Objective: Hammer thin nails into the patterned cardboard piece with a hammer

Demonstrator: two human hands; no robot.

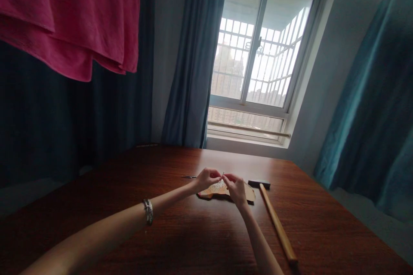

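Note:
Both hands meet above a small irregular board (217, 190) on the table. Its top is pale and orange, with fine speckled marks, and a row of small points shows along its far right edge. My left hand (208, 177) has thumb and forefinger pinched together. Opposite it, my right hand (235, 184) pinches too, fingertips touching or almost touching the left ones. A tiny thin light piece sticks up between the fingertips, too small to name. Part of the board is hidden behind my right hand. To the right lies a hammer (277, 222) with a dark head and a long wooden handle.
The brown wooden table (180, 240) reaches to the window wall. A thin metallic tool (189, 176) lies left of my left hand. A pink cloth (84, 21) hangs at upper left, before dark blue curtains (193, 60). The window (258, 47) has bars outside.

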